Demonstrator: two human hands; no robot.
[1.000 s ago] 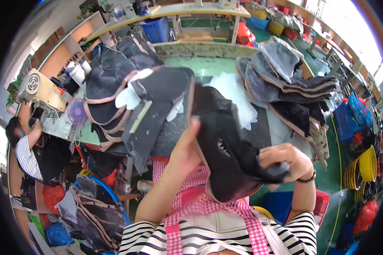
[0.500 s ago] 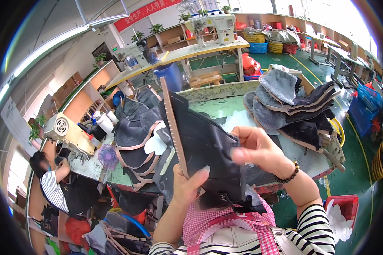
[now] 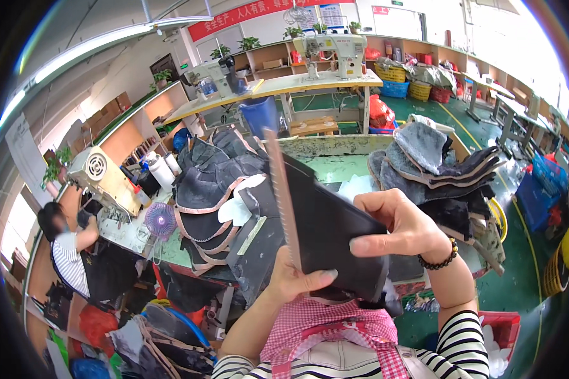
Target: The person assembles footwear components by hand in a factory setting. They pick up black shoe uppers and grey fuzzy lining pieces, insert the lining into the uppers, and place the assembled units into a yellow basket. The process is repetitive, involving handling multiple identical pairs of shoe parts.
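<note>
Head view is giving me the black leathery piece [image 3: 329, 230] just off centre, its long axis slanting from eleven to five o'clock. From seven, the left hand [image 3: 292, 279] is pinching its pinkish edge [image 3: 285, 196]; from three, the right hand [image 3: 406, 227] is pinching its far side, neither lying nearer. Most left fingers are hiding behind; I'm barely reading its dark lower end.

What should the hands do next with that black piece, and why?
Maybe the right hand could gently pull the black piece outward, since it pinches one side while the left hand holds the notched pink edge opposite.
</note>
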